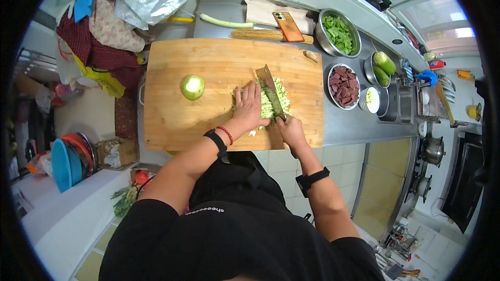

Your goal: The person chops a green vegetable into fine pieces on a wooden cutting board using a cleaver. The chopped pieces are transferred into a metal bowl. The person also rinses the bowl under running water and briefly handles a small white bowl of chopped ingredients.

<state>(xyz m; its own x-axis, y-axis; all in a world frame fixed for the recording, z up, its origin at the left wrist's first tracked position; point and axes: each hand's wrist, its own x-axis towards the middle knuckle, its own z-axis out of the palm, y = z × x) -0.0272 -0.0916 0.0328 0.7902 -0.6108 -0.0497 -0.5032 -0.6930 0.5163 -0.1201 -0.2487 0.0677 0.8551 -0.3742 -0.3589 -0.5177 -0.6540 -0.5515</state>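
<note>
My right hand (290, 129) grips the handle of a kitchen knife (270, 89), whose dark blade lies across a heap of pale green vegetable shreds (282, 95). Flat on the left part of the heap rests my left hand (248, 105), fingers pointing away from me, beside the blade. Under both is a large wooden cutting board (168, 125). A cut round green vegetable (192, 88) sits on the board to the left. Near the board's far right corner lies a piece of ginger root (311, 56).
Beyond the board are a leek stalk (226, 22), thin sticks (254, 34) and an orange phone (288, 26). To the right stand a steel bowl of greens (321, 35), a plate of dark red chunks (330, 95), a small white bowl (371, 107) and a sink (406, 103).
</note>
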